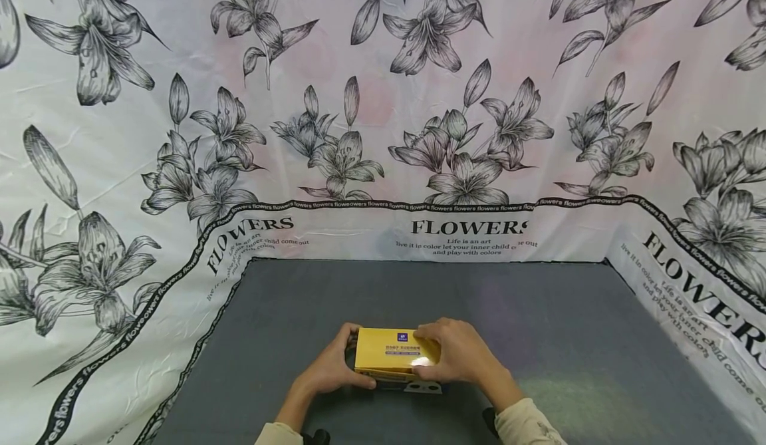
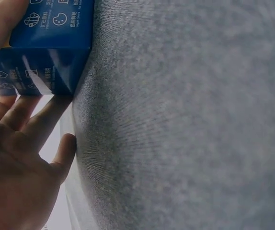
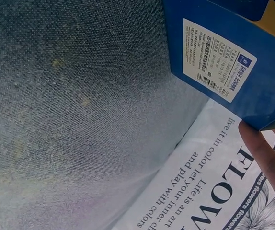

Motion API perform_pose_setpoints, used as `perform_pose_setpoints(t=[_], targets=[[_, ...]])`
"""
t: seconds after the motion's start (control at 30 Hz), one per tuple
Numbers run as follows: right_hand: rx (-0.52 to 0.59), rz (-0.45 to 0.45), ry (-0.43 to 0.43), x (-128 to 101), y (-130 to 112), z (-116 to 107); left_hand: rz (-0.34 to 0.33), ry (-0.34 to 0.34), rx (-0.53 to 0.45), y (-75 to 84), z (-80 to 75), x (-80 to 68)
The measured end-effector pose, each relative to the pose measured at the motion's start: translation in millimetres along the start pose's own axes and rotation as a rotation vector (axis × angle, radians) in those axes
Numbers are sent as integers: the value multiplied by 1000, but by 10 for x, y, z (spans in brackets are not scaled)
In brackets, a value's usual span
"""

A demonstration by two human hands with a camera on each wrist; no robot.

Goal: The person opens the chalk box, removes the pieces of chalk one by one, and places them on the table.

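A small box (image 1: pixel 387 350) with a yellow top and blue sides sits low over the grey mat (image 1: pixel 538 338), near its front edge. My left hand (image 1: pixel 342 364) grips the box's left end, with the thumb on top and the fingers wrapped round the near side. My right hand (image 1: pixel 445 355) covers the right end, its fingers curled over the top. In the left wrist view the blue side of the box (image 2: pixel 44 45) shows, with my left hand (image 2: pixel 17 163) beside it. The right wrist view shows the box's blue face (image 3: pixel 228 57) with a white label, and one finger (image 3: pixel 267 158) at its corner.
A white cloth printed with black flowers and the word FLOWERS (image 1: pixel 467 227) rises behind the mat and at both sides. A small pale tab (image 1: pixel 422 386) lies on the mat just below the box.
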State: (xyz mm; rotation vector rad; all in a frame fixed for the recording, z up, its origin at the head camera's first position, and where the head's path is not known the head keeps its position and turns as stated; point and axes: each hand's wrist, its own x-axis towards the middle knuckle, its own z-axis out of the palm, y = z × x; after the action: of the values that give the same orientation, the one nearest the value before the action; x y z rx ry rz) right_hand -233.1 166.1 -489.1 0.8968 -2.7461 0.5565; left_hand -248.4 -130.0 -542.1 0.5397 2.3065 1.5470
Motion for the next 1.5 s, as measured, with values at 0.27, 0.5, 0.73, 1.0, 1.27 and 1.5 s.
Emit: perform_pose_setpoints(t=[0.27, 0.5, 0.73, 1.0, 1.27, 1.5], targets=[[72, 39, -22, 35, 2, -41, 2, -1, 14, 2, -13, -3], [137, 76, -12, 19, 25, -50, -1, -4, 24, 4, -12, 4], [246, 116, -6, -4, 43, -78, 12, -21, 18, -2, -7, -4], [299, 100, 89, -118, 81, -23, 24, -30, 6, -22, -10, -21], [441, 86, 301, -358, 182, -46, 17, -31, -7, -22, -18, -19], [419, 131, 307, -540, 350, -110, 11, -31, -2, -33, -13, -14]])
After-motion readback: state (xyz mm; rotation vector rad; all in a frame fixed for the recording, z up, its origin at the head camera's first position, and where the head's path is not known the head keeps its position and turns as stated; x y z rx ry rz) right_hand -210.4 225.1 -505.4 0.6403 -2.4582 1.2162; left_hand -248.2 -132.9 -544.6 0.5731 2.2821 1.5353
